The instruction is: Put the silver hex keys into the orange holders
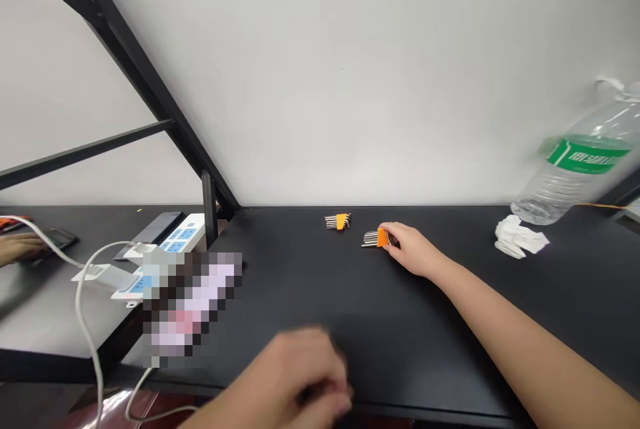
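My right hand (407,247) reaches far across the black table (450,309) and its fingers are closed on an orange-holdered hex key set (376,238) lying on the tabletop. A second orange hex key set (339,221) lies a little further back and to the left, untouched. My left hand (300,382) rests at the near edge of the table, blurred, with its fingers curled; nothing shows in it.
A clear water bottle with a green label (575,169) stands at the back right, beside crumpled white tissue (517,237). At the left are a white power strip (170,249), white cables (85,309), a black frame post (207,209) and another person's hand (20,247).
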Demonstrator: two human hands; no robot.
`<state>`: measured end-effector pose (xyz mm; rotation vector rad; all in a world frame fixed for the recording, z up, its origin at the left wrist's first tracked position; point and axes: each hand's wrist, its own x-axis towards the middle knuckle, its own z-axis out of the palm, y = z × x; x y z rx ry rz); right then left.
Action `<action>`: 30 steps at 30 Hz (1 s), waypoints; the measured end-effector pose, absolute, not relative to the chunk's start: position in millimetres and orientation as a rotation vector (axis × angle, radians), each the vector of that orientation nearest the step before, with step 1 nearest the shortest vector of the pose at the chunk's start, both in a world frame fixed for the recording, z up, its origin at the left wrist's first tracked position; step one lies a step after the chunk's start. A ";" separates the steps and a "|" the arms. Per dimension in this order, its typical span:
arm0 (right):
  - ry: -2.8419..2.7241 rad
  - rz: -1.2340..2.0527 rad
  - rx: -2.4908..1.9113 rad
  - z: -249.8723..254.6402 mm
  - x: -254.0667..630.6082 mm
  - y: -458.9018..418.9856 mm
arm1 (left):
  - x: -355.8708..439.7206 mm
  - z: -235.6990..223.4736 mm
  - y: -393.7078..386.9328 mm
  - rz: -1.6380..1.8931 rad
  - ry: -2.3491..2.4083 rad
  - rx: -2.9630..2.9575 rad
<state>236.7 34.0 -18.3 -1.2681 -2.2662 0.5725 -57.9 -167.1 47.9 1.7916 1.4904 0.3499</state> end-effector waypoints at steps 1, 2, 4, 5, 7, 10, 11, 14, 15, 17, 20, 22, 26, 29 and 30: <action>-2.284 0.560 -1.244 -17.3 237.4 32.8 | -40.0 50.8 -137.6 0.418 1.426 1.915; -2.299 0.545 -1.216 -15.7 237.9 31.3 | -22.0 50.3 -107.3 0.546 1.373 2.039; -2.310 0.513 -1.164 -11.2 238.8 27.6 | 9.0 40.8 -51.8 0.769 1.354 2.173; -2.302 0.504 -1.147 -8.8 239.0 25.8 | 20.0 33.4 -29.5 0.813 1.365 2.171; -2.273 0.513 -1.130 -4.6 239.0 22.8 | 31.7 17.9 0.9 0.819 1.331 2.097; -2.246 0.588 -1.136 -1.2 237.3 20.0 | 29.9 2.6 16.2 0.767 1.238 1.925; -2.235 0.623 -1.148 -0.7 236.1 19.2 | 27.0 0.5 16.6 0.765 1.215 1.872; -2.140 0.755 -1.204 -0.7 230.4 16.7 | 20.1 -0.2 14.5 0.840 1.170 1.742; -2.089 0.824 -1.224 -1.0 228.3 15.8 | 19.0 0.1 14.1 0.875 1.156 1.718; -2.006 0.990 -1.252 -2.3 224.8 14.6 | 18.9 -0.4 14.5 0.922 1.128 1.683; -1.915 1.224 -1.252 -5.3 223.5 15.9 | 21.4 -2.8 16.9 0.919 1.085 1.563; -1.790 1.357 -1.209 -7.5 224.9 18.5 | 22.9 -4.3 19.1 0.922 1.083 1.464; -1.573 1.520 -1.108 -11.2 226.9 21.9 | 23.8 -6.0 22.0 0.985 1.106 1.372; -1.581 1.543 -1.102 -12.8 224.3 18.8 | 22.9 -5.6 21.3 0.951 1.075 1.425; -1.604 1.537 -1.110 -13.0 222.8 17.0 | 22.1 -4.9 20.9 0.933 1.072 1.465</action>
